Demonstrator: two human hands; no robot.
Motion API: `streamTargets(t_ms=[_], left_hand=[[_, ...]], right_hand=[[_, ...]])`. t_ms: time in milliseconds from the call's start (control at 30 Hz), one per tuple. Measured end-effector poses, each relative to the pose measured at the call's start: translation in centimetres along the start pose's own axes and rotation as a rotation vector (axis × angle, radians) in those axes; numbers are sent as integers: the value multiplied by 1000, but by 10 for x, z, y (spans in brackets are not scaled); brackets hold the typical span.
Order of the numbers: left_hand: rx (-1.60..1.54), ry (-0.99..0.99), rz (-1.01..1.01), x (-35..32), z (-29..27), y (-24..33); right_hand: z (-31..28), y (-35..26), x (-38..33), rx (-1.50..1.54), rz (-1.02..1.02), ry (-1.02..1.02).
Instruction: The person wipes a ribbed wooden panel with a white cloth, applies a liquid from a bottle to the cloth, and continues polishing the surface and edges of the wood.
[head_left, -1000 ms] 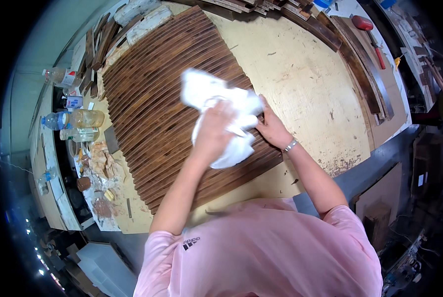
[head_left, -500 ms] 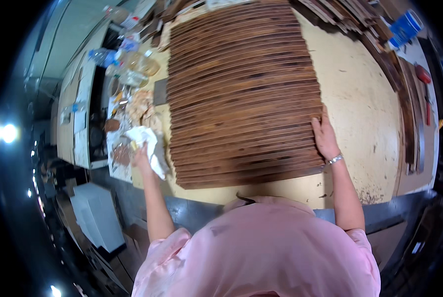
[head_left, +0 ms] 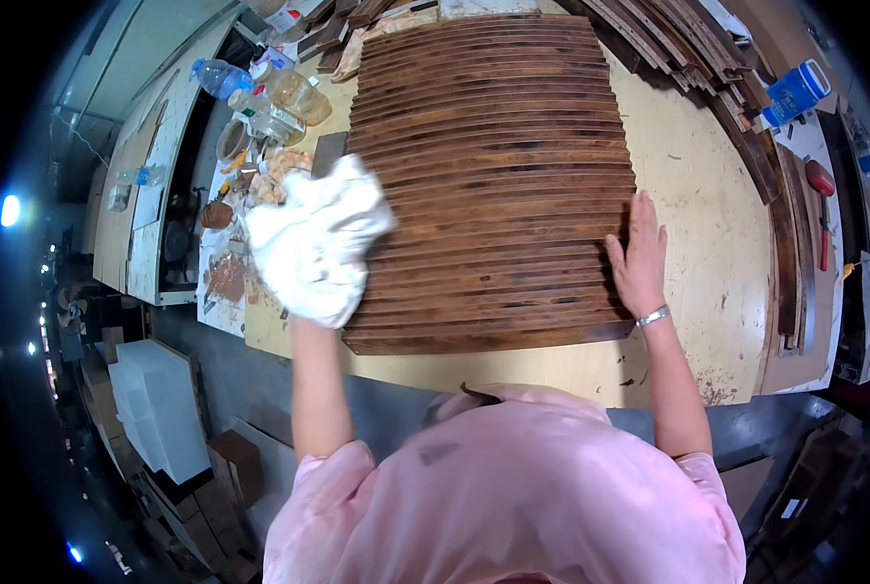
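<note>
A dark brown slatted wooden panel (head_left: pixel 493 195) lies flat before me, its ridges running left to right. At its left edge my left arm (head_left: pixel 320 389) reaches up to a bunched white cloth (head_left: pixel 318 243). The cloth is held up by my left hand, covers its fingers, and overlaps the panel's left side. My right hand (head_left: pixel 639 265) rests against the panel's right edge, fingers stretched out and thumb apart, with a silver bracelet at the wrist.
Plastic bottles (head_left: pixel 294 95) stand at the back left near stained rags (head_left: pixel 281 175). Dark wood strips (head_left: pixel 649 44) are stacked along the back right. A blue container (head_left: pixel 795 92) and a red-handled tool (head_left: pixel 820 180) lie at the right. The pale table board (head_left: pixel 707 253) surrounds the panel.
My left hand has brought the white cloth up and right, from beside the panel to over its left edge. My right hand stays at the right edge, its fingers slightly shifted.
</note>
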State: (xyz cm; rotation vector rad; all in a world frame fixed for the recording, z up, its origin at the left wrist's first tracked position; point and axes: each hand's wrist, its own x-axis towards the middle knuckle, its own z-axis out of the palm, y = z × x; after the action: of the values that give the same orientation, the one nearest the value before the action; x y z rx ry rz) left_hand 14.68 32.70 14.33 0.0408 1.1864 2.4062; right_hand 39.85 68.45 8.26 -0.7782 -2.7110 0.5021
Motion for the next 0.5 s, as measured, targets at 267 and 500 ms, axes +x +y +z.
streamTargets(t_ms=[267, 500], left_hand=[[1726, -629, 684, -5, 92, -136], [1785, 243, 346, 5, -90, 13]], right_hand=[[18, -23, 9, -174, -101, -84], [15, -29, 8, -184, -69, -89]])
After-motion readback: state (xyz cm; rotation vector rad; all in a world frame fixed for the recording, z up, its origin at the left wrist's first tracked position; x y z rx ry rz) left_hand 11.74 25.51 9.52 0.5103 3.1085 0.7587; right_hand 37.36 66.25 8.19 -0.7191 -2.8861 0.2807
